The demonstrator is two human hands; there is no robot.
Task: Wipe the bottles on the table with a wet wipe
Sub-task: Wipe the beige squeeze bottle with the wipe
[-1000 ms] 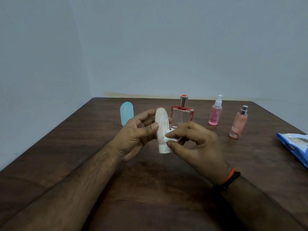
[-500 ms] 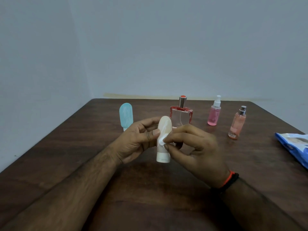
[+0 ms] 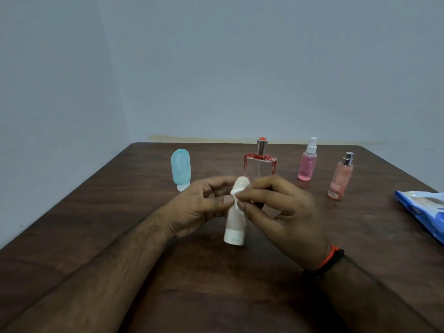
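Note:
My left hand [image 3: 197,207] grips a pale cream squeeze bottle [image 3: 235,228], cap down, above the middle of the brown table [image 3: 96,224]. My right hand [image 3: 283,212] pinches a small white wet wipe [image 3: 235,197] against the bottle's upper side. Further back stand a light blue squeeze bottle [image 3: 181,168], a square red-edged perfume bottle [image 3: 260,162], a pink spray bottle [image 3: 307,162] and a peach spray bottle [image 3: 340,177].
A blue and white wet wipe pack [image 3: 422,212] lies at the table's right edge. Pale walls close off the back and the left. A red and black band sits on my right wrist [image 3: 324,260].
The cream bottle and both hands have come lower and nearer to me. The wipe has slid from the bottle's lower body up to its upper side.

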